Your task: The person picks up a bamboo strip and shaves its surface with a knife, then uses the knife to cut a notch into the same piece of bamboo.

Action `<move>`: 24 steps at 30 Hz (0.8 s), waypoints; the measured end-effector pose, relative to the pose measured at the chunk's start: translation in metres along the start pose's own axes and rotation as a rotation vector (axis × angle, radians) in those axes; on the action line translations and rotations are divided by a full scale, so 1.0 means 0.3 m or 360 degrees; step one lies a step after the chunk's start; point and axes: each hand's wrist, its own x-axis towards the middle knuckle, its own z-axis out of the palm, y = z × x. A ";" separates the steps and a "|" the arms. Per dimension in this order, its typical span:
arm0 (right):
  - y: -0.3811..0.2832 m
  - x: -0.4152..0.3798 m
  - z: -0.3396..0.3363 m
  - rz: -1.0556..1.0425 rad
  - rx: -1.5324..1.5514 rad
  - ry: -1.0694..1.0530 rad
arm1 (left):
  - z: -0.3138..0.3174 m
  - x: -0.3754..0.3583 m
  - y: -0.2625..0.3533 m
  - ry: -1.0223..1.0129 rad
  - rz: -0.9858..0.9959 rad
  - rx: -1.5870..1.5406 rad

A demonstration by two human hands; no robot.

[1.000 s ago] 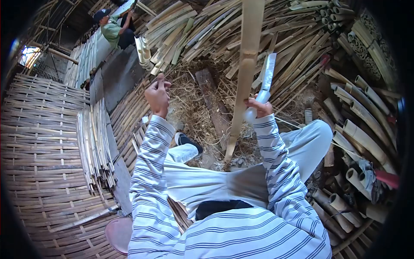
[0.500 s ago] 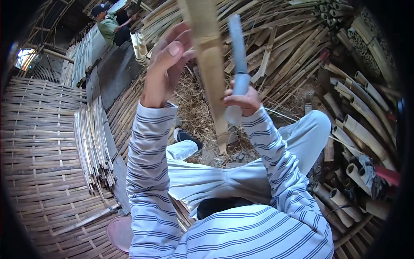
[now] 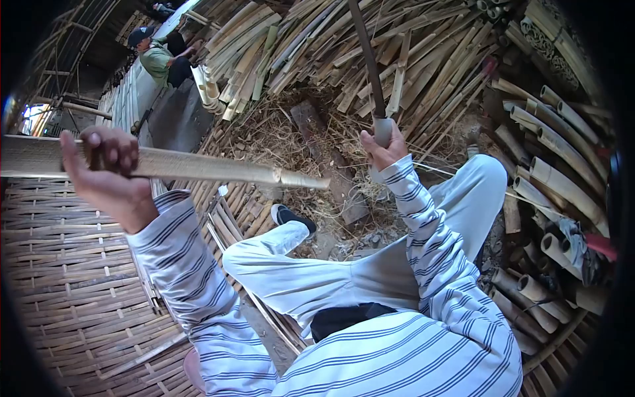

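Observation:
A long split bamboo slat [image 3: 218,165] lies nearly level across the left side of the view, its narrow end over the ground in the middle. My left hand [image 3: 112,175] is closed around it, fingers curled over the top. In my right hand [image 3: 387,147] is a machete, gripped by its pale handle [image 3: 382,132]. Its long dark blade [image 3: 368,59] points up and away from me, apart from the slat. Below and between the hands, a dark wooden block [image 3: 317,135] rests among shavings [image 3: 271,132].
Split bamboo [image 3: 311,49] is heaped ahead. Bamboo tubes [image 3: 552,185] are piled on my right, beside my bent knee [image 3: 486,178]. A woven bamboo mat [image 3: 66,278] covers the left. Another person [image 3: 159,59] sits at the far left.
The slat has swung from upright in front of me to level on the left, with my left hand now closed on it. The machete's blade now shows its dark side.

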 end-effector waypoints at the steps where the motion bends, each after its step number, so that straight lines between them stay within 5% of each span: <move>1: 0.021 -0.011 0.009 -0.0020 -0.0220 0.0130 | 0.011 -0.002 -0.014 0.0139 0.0034 0.0097; 3: 0.026 -0.060 0.051 -0.0064 -0.0662 0.0391 | 0.019 -0.007 -0.098 0.0230 0.0091 0.0093; 4: 0.023 -0.085 0.075 0.0235 -0.0578 0.0334 | 0.031 -0.014 -0.137 0.0263 0.0093 0.0049; 9: 0.162 -0.193 0.164 0.0489 -0.0214 -0.0129 | 0.059 -0.039 -0.322 0.0333 -0.0003 -0.0083; 14: 0.049 -0.264 0.257 0.0035 -0.0597 -0.0261 | 0.094 -0.049 -0.409 0.0541 0.0005 0.0010; 19: -0.074 -0.272 0.332 -0.0044 -0.0497 -0.0346 | 0.131 -0.052 -0.419 0.0513 0.0050 0.0075; 23: 0.092 -0.244 0.340 0.0190 -0.0939 -0.0240 | 0.149 -0.070 -0.418 0.0542 0.0086 0.0237; 24: 0.389 -0.208 0.364 -0.0027 -0.1091 -0.0086 | 0.144 -0.073 -0.417 0.0526 0.0069 0.0226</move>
